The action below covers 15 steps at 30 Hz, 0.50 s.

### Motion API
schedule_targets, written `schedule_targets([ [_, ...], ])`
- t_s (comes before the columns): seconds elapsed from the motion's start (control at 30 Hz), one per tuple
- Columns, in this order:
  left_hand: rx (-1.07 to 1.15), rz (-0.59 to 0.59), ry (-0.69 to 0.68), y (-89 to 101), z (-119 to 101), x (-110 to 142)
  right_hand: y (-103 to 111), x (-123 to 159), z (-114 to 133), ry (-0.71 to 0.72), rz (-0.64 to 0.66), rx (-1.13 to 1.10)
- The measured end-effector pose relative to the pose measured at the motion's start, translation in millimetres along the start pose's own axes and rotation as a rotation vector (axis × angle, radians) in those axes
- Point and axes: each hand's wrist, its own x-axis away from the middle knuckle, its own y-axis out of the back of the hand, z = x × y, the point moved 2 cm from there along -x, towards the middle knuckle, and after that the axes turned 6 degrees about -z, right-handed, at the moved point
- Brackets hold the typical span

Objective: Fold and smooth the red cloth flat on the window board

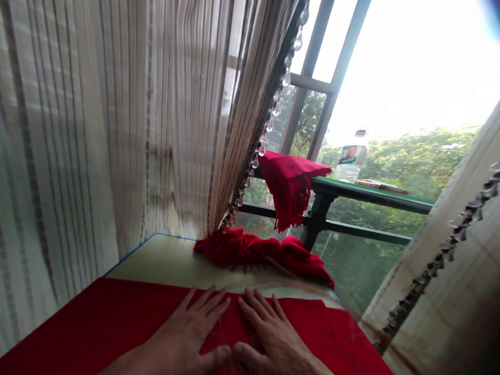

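My left hand [187,333] and right hand [265,336] lay flat, side by side, thumbs nearly touching, fingers [207,302] spread wide and gripping nothing. The red cloth [97,323] was directly under my palms, spread over the near part of the table [164,260]. Beyond my fingertips a crumpled scarf [258,252] lay at the far edge. Another scarf hung over the railing [371,195], near a bottle [351,156].

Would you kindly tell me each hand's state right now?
Left hand: open, flat on the red cloth.
Right hand: open, flat on the same cloth.
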Motion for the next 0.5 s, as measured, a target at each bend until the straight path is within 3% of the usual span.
schedule_targets([
  [0.33, 0.051, 0.061, 0.014, 5.4, -2.5, 0.9, -3.5, -1.2, 0.0, 0.05, -0.043, 0.009],
  [0.5, 0.01, 0.014, 0.027, 4.4, -3.2, 0.3, -10.8, -4.5, -2.0, 0.104, -0.017, 0.01],
])
